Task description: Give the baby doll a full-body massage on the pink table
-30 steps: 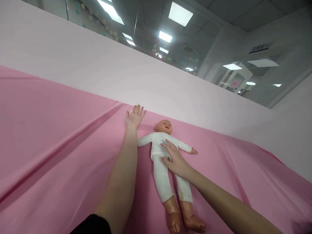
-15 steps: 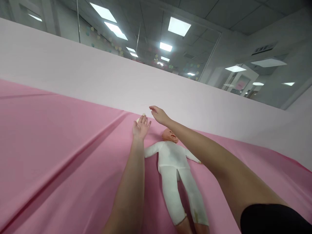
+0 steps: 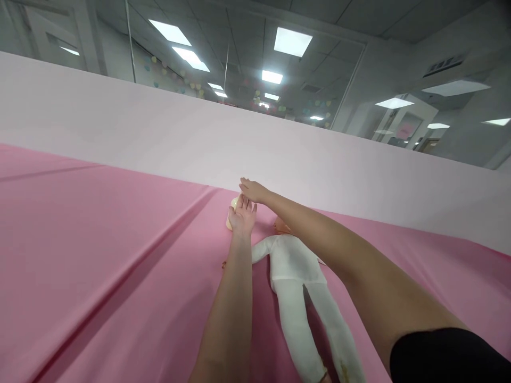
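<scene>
A baby doll (image 3: 297, 260) in a white suit lies on its back on the pink sheet (image 3: 159, 298), its head mostly hidden by my right forearm. Palm up and fingers spread, my left hand (image 3: 243, 215) holds nothing, to the left of the doll's head. Just above its fingertips is my right hand (image 3: 253, 190), palm down with fingers stretched out; whether the two hands touch is unclear. A cream-coloured object (image 3: 230, 219), partly hidden, lies behind my left hand. My left forearm passes over the doll's outstretched arm.
A pale wall (image 3: 179, 138) rises behind the pink sheet. Above it, a large glass pane (image 3: 295, 80) shows ceiling lights and a door. Long raised folds run across the sheet on the left.
My left hand has moved right, and my right hand slightly left, so they are now closer together. More of the cream object shows, while the doll's head is more covered.
</scene>
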The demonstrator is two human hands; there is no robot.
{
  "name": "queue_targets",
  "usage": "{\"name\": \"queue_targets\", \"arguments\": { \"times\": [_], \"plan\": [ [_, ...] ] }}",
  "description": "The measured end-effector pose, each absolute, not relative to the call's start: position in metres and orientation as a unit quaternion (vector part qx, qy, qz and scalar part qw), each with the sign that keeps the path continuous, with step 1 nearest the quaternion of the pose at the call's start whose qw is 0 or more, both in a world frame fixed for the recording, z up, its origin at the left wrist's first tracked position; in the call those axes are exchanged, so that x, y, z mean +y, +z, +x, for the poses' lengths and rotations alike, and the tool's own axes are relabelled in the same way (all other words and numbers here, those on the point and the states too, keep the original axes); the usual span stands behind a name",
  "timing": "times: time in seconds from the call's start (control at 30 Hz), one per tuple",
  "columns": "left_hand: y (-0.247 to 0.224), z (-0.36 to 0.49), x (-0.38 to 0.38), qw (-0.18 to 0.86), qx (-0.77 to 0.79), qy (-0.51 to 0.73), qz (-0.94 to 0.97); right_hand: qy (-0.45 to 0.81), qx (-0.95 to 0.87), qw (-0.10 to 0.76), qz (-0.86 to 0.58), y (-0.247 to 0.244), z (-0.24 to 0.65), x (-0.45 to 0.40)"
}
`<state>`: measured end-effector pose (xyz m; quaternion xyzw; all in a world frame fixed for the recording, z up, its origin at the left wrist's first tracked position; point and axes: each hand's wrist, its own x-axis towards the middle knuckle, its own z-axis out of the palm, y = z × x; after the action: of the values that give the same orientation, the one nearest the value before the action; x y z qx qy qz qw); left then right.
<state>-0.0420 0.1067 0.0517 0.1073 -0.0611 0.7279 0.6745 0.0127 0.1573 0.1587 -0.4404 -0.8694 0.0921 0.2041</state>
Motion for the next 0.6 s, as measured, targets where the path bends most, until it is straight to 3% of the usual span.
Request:
{"name": "queue_targets", "arguments": {
  "times": [0.13, 0.27, 0.47, 0.6],
  "plan": [
    [0.045, -0.04, 0.112, 0.69, -0.01, 0.723, 0.01, 0.056, -0.862, 0.267, -0.428, 0.141, 0.004, 0.153],
    [0.05, -0.043, 0.111, 0.69, -0.02, 0.723, -0.034, 0.093, -0.852, 0.258, -0.447, 0.117, 0.0, 0.144],
    [0.052, -0.039, 0.111, 0.708, 0.036, 0.705, -0.029, 0.026, -0.85, 0.313, -0.422, 0.139, 0.001, 0.152],
    [0.051, -0.037, 0.112, 0.7, 0.074, 0.71, -0.025, 0.082, -0.835, 0.285, -0.464, 0.129, -0.004, 0.147]
  ]
}}
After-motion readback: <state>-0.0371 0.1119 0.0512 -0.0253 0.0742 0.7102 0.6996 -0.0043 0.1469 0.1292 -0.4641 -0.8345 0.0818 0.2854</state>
